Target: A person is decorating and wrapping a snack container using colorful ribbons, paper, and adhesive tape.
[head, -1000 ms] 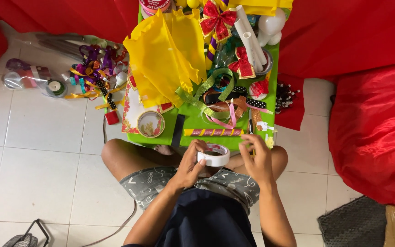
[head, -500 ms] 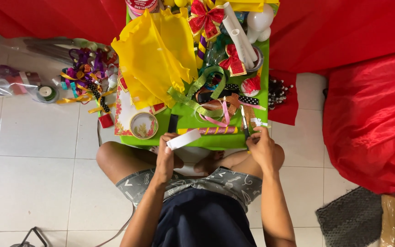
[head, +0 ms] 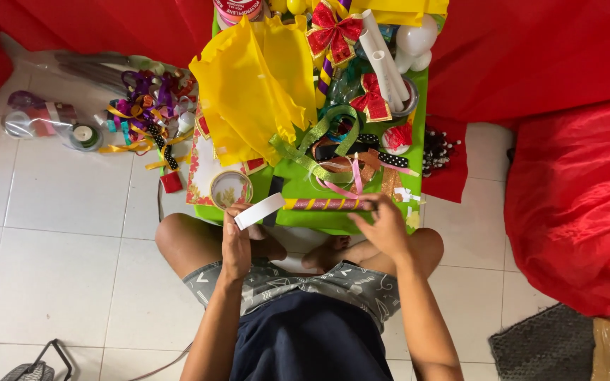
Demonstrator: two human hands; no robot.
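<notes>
A flat white roll of tape (head: 258, 210) tilts up toward two o'clock; at its three o'clock, a purple stick wound with yellow ribbon (head: 327, 204) lies level.

Red-white labelled roll (head: 238, 8), table's far edge

A stick (head: 327, 204) lay along the near edge of the table (head: 347, 220), the left hand (head: 236, 243) at its left end with a strip (head: 259, 211), the right hand (head: 383, 227) at its right.

Green worktop (head: 298, 185), crowded. Just beyond left grip (head: 236, 247): round tin (head: 231, 189), yellow paper (head: 255, 88). At right grip (head: 383, 227): striped stick (head: 326, 204). Beyond that: ribbons (head: 344, 169), red bows (head: 335, 29). On white tiled floor (head: 58, 240), far left: ribbon heap (head: 142, 106).
</notes>
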